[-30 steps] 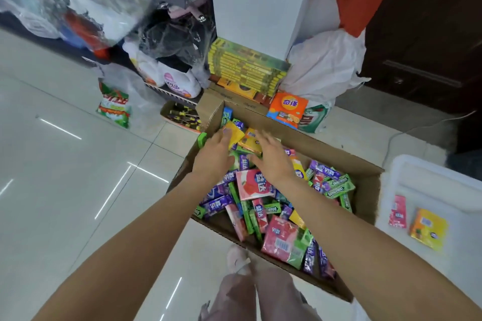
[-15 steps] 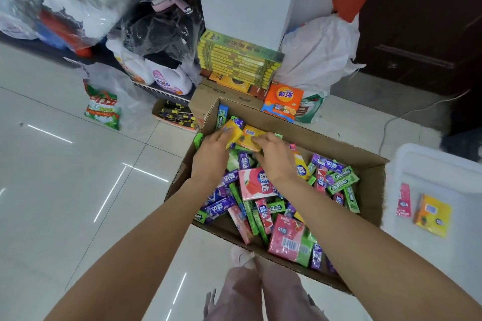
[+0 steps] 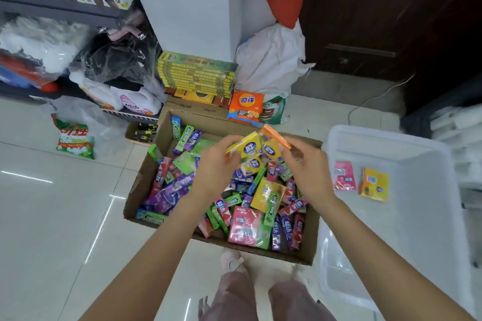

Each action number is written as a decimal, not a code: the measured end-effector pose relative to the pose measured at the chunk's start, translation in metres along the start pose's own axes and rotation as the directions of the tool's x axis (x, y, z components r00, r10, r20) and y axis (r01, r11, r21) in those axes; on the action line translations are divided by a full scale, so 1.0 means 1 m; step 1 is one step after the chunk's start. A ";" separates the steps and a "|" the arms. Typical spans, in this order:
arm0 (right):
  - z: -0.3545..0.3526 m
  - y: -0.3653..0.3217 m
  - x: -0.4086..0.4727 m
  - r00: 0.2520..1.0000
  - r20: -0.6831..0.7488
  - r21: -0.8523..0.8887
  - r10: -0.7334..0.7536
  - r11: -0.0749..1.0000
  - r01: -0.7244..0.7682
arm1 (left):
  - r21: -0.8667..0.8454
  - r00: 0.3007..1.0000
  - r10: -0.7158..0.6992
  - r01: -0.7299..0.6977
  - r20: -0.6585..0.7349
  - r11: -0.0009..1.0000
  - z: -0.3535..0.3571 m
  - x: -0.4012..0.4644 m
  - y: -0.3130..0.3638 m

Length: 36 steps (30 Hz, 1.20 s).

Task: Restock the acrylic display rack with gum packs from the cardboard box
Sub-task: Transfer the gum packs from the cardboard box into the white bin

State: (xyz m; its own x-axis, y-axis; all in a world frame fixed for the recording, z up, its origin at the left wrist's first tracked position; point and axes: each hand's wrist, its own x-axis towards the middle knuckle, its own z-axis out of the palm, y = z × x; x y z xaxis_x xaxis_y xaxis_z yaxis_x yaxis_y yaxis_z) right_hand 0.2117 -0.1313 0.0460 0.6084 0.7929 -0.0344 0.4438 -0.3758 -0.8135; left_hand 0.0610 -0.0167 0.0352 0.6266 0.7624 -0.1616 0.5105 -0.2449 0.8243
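Overhead, a person stood above a cardboard box (image 3: 311, 247) on the tiled floor, both bare arms reaching down into it. The box was heaped with loose gum packs in green, purple, red and yellow. The left hand (image 3: 216, 167) was raised above the heap, its fingers curled round a yellow gum pack (image 3: 246, 148) with a blue round logo. The right hand (image 3: 307, 164) was just beside it, thumb and fingers pinching a second yellow pack (image 3: 271, 150) with an orange edge. The two packs touched or nearly touched between the hands; blur hid which.

To the person's right sat a white plastic tray (image 3: 417, 229), touching or almost touching the box wall. A pink pack (image 3: 344, 175) and an orange-yellow pack (image 3: 374, 184) lay flat in it, slightly apart. No acrylic rack was in view.

The step in hand appeared to be gathering matching yellow packs. Doing it well probably meant squaring the two packs face to face with logos the same way, then passing both into one hand with a firm pinch across the flat sides. Glossy wrappers would likely slide, so gripping near the middle seemed wiser than at a corner. Lifting clear of the heap should avoid dragging neighbours out.
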 end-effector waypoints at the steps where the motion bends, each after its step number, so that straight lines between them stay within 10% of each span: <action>1: -0.019 0.008 -0.006 0.999 -0.053 -0.014 0.007 1.000 -0.007 | -0.006 0.999 0.031 -0.031 0.013 1.000 0.015 -0.001 0.017; 9: -0.144 0.128 -0.039 0.973 -0.201 -0.138 0.109 0.981 -0.138 | 0.162 0.925 0.252 -0.305 0.284 0.938 0.180 -0.005 0.112; 16: -0.161 0.216 -0.062 0.990 0.012 -0.403 0.143 0.906 -0.126 | 0.695 0.972 -0.013 -0.158 0.235 0.701 0.275 -0.023 0.097; 24: -0.146 0.240 -0.080 0.900 0.343 -0.564 0.269 0.825 -0.032 | 0.697 0.888 -0.191 -0.179 0.418 0.694 0.296 -0.049 0.056; 30: -0.148 0.207 -0.069 0.909 0.356 -0.455 0.217 0.890 -0.034 | 0.448 0.959 0.005 -0.136 0.282 0.884 0.274 -0.048 0.078; 36: -0.119 0.127 -0.043 0.934 0.353 -0.297 0.061 0.953 0.051 | 0.348 0.960 0.238 -0.174 -0.149 0.921 0.183 -0.057 0.085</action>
State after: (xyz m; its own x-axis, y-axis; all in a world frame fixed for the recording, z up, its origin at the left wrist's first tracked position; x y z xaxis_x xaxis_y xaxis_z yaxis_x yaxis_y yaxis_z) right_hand 0.3198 -0.2698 0.0133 0.3624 0.8869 -0.2865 0.6496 -0.4608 -0.6047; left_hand 0.1765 -0.1909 0.0151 0.6347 0.7630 0.1220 0.5659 -0.5665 0.5990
